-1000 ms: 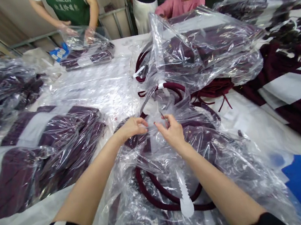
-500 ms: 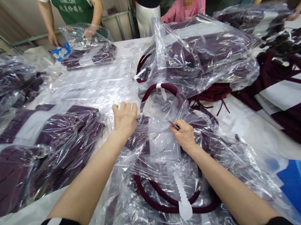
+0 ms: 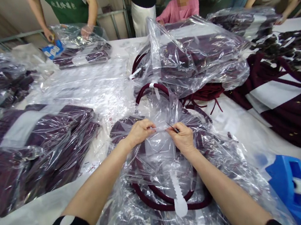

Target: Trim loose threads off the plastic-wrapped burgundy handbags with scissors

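In front of me lies a clear plastic bag (image 3: 161, 147) over a maroon handbag with looped handles (image 3: 151, 201) and a white tag (image 3: 179, 200). My left hand (image 3: 141, 132) is closed in a pinch on the bag's film, left of centre. Just to its right, my right hand (image 3: 183, 137) is closed around a small dark pointed tool (image 3: 173, 127), its tip angled up and left. The right fingertips also touch the film. A thin fold of plastic runs between both hands. Which kind of tool it is cannot be made out.
Bagged maroon handbags (image 3: 38, 136) lie at left, more (image 3: 200, 49) behind my hands. Unbagged maroon bags (image 3: 291, 103) are at right, near a blue tape dispenser (image 3: 290, 185). Across the table, a person in a green apron (image 3: 67, 6) handles another bagged item; other people stand nearby.
My left hand has come down and right from above the table and now pinches the film beside my right hand. The right hand keeps the tool in nearly the same place.
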`<state>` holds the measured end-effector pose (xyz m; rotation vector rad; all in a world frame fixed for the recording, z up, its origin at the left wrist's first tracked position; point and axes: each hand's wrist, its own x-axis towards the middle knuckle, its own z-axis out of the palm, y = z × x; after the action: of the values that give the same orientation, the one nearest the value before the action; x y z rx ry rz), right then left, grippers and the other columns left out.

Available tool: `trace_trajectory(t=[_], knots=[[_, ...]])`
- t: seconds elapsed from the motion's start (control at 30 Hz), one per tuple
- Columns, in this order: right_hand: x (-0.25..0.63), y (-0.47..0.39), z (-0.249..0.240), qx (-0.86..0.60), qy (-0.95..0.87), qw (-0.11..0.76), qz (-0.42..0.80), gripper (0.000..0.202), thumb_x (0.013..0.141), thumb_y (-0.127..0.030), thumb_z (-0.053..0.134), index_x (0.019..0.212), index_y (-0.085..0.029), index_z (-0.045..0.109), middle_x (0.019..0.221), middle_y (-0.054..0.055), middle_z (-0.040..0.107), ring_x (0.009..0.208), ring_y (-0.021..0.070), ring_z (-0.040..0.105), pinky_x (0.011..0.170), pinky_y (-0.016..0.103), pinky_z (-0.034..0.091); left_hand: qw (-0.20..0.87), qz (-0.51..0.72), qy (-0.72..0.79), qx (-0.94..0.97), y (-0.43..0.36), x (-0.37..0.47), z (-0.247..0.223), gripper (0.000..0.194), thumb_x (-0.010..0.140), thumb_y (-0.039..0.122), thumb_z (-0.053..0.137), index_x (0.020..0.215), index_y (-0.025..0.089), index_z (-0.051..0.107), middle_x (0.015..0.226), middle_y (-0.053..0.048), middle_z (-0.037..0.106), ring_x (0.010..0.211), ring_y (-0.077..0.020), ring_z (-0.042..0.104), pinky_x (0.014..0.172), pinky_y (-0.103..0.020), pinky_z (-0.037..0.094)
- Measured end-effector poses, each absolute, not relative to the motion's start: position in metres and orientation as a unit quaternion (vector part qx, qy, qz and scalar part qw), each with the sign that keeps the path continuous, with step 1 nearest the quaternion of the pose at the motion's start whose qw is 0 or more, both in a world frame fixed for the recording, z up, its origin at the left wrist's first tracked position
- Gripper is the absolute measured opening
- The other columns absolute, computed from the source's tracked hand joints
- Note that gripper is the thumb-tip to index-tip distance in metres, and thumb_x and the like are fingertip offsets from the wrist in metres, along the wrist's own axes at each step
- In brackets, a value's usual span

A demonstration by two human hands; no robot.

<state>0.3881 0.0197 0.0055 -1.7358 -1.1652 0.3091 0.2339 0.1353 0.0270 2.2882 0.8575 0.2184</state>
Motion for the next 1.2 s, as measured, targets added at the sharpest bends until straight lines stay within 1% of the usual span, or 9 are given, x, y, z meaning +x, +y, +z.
trace_trajectory(t=[0.2,0.33,0.43,0.57,0.73,0.9,1.1,1.13,1.2], knots=[[0.389,0.036,0.021,-0.724,-0.472,0.486,0.13,0.014,0.069,-0.025,0.063,0.058,-0.019,0.056,0.059,-0.003,0.053,0.06,0.0131,0.05,0.06,0.025,0.036,0.424,0.076,0.318,0.844,0.144,0.232,0.036,0.021,0.071,0.011,0.055,0.085,0.018,0.069,0.075,0.001,0.059,0.073,-0.0118,0.053,0.073,-0.023,0.039],[0.394,0.052,0.033,-0.7,-0.511,0.475,0.147,0.007,0.07,-0.024,0.06,0.064,-0.019,0.059,0.066,-0.002,0.057,0.065,0.0139,0.053,0.063,0.025,0.038,0.484,0.095,0.302,0.816,0.15,0.232,0.046,0.01,0.071,0.019,0.058,0.073,0.015,0.068,0.071,0.0,0.057,0.071,-0.0115,0.051,0.07,-0.023,0.039],[0.393,0.06,0.033,-0.687,-0.515,0.492,0.143,0.007,0.072,-0.025,0.057,0.069,-0.02,0.059,0.071,0.0,0.06,0.07,0.0151,0.055,0.066,0.026,0.039,0.502,0.127,0.318,0.794,0.149,0.233,0.046,0.011,0.07,0.022,0.058,0.067,0.014,0.065,0.07,0.001,0.056,0.069,-0.011,0.05,0.069,-0.024,0.038],[0.387,0.067,0.026,-0.7,-0.481,0.501,0.168,0.009,0.073,-0.029,0.056,0.074,-0.02,0.058,0.073,0.0,0.062,0.069,0.0159,0.056,0.067,0.027,0.039,0.547,0.143,0.366,0.739,0.144,0.233,0.037,0.012,0.07,0.023,0.056,0.069,0.013,0.063,0.058,0.003,0.055,0.056,-0.009,0.046,0.06,-0.022,0.036],[0.382,0.076,0.021,-0.718,-0.467,0.483,0.184,0.014,0.075,-0.034,0.053,0.078,-0.021,0.055,0.072,0.0,0.06,0.068,0.0168,0.054,0.067,0.028,0.04,0.59,0.195,0.385,0.682,0.143,0.236,0.03,0.012,0.069,0.023,0.057,0.072,0.012,0.062,0.058,0.001,0.059,0.057,-0.0102,0.052,0.062,-0.022,0.039],[0.389,0.066,0.023,-0.711,-0.493,0.474,0.166,0.014,0.077,-0.03,0.049,0.083,-0.02,0.056,0.077,0.002,0.063,0.072,0.0181,0.058,0.069,0.029,0.042,0.589,0.204,0.399,0.673,0.147,0.242,0.035,0.008,0.067,0.017,0.056,0.071,0.013,0.062,0.056,0.003,0.058,0.056,-0.0099,0.052,0.062,-0.023,0.04],[0.398,0.057,0.049,-0.681,-0.524,0.506,0.073,0.019,0.079,-0.023,0.046,0.091,-0.019,0.06,0.088,0.004,0.066,0.083,0.0171,0.061,0.077,0.028,0.046,0.538,0.189,0.373,0.732,0.139,0.237,0.034,0.015,0.067,0.019,0.059,0.079,0.015,0.066,0.072,0.0,0.062,0.068,-0.0117,0.053,0.067,-0.024,0.04],[0.398,0.061,0.056,-0.668,-0.559,0.485,0.073,0.021,0.079,-0.02,0.045,0.093,-0.019,0.061,0.092,0.004,0.067,0.087,0.0166,0.061,0.08,0.027,0.045,0.52,0.19,0.363,0.75,0.136,0.236,0.034,0.016,0.068,0.019,0.058,0.081,0.015,0.067,0.073,0.0,0.062,0.069,-0.0122,0.053,0.068,-0.025,0.041],[0.397,0.074,0.07,-0.643,-0.652,0.39,0.097,0.03,0.076,-0.012,0.043,0.098,-0.022,0.062,0.101,0.003,0.066,0.094,0.0161,0.06,0.083,0.026,0.045,0.479,0.199,0.346,0.782,0.13,0.235,0.033,0.018,0.071,0.018,0.056,0.085,0.016,0.067,0.075,-0.001,0.061,0.071,-0.0126,0.053,0.07,-0.025,0.041]])
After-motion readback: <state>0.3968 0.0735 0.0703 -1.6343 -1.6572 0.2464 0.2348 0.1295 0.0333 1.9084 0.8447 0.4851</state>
